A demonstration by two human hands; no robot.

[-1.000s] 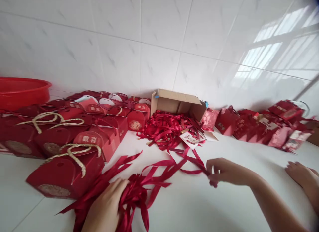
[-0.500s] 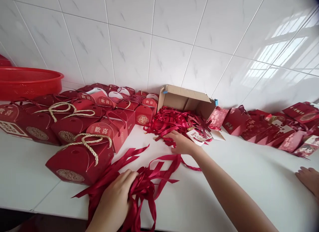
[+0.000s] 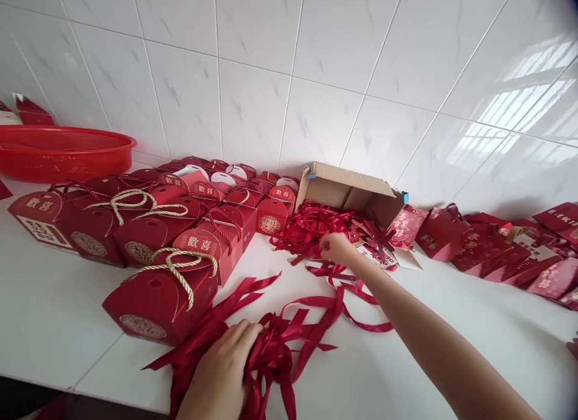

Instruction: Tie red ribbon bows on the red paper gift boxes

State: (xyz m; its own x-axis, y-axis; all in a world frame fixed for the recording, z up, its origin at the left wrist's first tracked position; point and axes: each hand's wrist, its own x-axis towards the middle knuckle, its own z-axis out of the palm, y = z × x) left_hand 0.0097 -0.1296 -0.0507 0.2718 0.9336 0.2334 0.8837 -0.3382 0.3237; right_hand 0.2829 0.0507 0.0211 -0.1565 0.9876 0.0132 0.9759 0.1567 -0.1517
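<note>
On the counter (image 3: pixel 49 305), a basin (image 3: pixel 67 161) stands far left by the wall (image 3: pixel 253 113). Gift boxes (image 3: pixel 208 245) crowd to its right and nearer. Right of them, far, lies a carton (image 3: pixel 352 178), with a ribbon pile (image 3: pixel 313 224) before its mouth. Paper bags (image 3: pixel 478 251) stand farther right. Near, a ribbon bunch (image 3: pixel 271 351) is in the left hand (image 3: pixel 221 366); the right hand (image 3: pixel 336 248) is at the pile's near side, contact hard to tell.

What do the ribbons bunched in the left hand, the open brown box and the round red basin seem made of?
Ribbons: satin-like fabric, probably synthetic; smooth, with shiny highlights along soft folds.
Box: most likely cardboard; matte brown, with a thin, slightly uneven top edge.
Basin: probably plastic; fairly glossy, evenly red, with light glints on its wall.
</note>
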